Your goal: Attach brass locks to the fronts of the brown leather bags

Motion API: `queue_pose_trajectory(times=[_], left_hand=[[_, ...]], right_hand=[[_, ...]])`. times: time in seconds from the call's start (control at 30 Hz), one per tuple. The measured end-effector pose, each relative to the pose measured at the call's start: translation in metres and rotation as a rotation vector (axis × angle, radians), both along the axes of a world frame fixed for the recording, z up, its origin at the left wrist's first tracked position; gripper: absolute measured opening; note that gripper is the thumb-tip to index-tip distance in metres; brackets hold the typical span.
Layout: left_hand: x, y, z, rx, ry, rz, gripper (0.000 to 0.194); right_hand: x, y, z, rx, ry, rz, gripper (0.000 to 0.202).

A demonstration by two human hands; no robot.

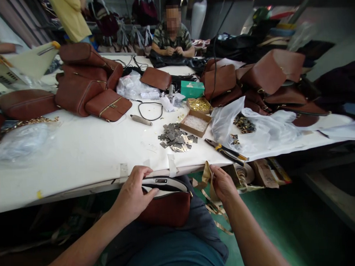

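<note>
A brown leather bag (169,212) lies on my lap, its mouth spread and its pale lining showing. My left hand (135,194) is closed on the bag's near-left rim, fingers and thumb on either side of the opening. A small dark metal plate (161,181) sits on the lining inside the far edge. To the right of the bag, my right hand (223,182) pinches a tan tape strip (207,174) beside the table edge. Long lengths of similar strip hang below it toward the floor.
On the white table (87,156) lie a heap of metal plates (177,137), pliers (227,151), an awl-like tool (141,119) and a carton of gold pieces (199,104). Brown bags (78,88) are stacked left and right. A person (172,39) sits opposite.
</note>
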State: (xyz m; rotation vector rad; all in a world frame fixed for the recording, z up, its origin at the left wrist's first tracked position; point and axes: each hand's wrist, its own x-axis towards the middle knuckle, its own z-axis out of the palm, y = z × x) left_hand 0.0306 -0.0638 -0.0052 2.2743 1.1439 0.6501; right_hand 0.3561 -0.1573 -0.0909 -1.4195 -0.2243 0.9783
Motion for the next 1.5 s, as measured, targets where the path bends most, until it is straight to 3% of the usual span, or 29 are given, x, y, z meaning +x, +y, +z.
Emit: queue_pose_trajectory(times=[0.1, 0.23, 0.37, 0.43, 0.5, 0.6, 0.73, 0.9, 1.1, 1.33, 1.5], left_hand=[[0.001, 0.008, 0.014, -0.096, 0.166, -0.068, 0.057], [0.004, 0.022, 0.035, -0.267, 0.459, -0.162, 0.046], [0.007, 0.037, 0.043, -0.307, 0.516, -0.282, 0.039], [0.006, 0.044, 0.044, -0.320, 0.496, -0.365, 0.034], [0.006, 0.050, 0.044, -0.372, 0.459, -0.454, 0.031], [0.003, 0.056, 0.044, -0.452, 0.384, -0.536, 0.035], [-0.006, 0.061, 0.038, -0.526, 0.324, -0.582, 0.044], [-0.014, 0.063, 0.034, -0.617, 0.268, -0.642, 0.044], [-0.011, 0.060, 0.038, -0.622, 0.304, -0.601, 0.048], [-0.006, 0.058, 0.037, -0.594, 0.373, -0.484, 0.047], [0.006, 0.047, 0.037, -0.338, 0.481, -0.388, 0.030]], right_hand=[[0.006, 0.002, 0.003, -0.036, -0.031, 0.036, 0.048], [0.010, -0.002, 0.014, -0.070, -0.149, 0.053, 0.047], [-0.014, -0.012, 0.053, -0.263, -0.687, 0.163, 0.045], [-0.038, -0.014, 0.079, -0.239, -0.922, 0.286, 0.044], [-0.064, -0.009, 0.101, -0.111, -1.018, 0.482, 0.041], [-0.094, 0.005, 0.117, 0.019, -1.084, 0.803, 0.028], [-0.112, 0.016, 0.117, 0.020, -1.304, 1.046, 0.014], [-0.122, 0.024, 0.119, -0.055, -1.522, 1.171, 0.016], [-0.136, 0.034, 0.116, -0.158, -1.681, 1.120, 0.027], [-0.144, 0.035, 0.109, -0.258, -1.697, 1.038, 0.032], [-0.146, 0.036, 0.107, -0.233, -1.676, 1.026, 0.031]])
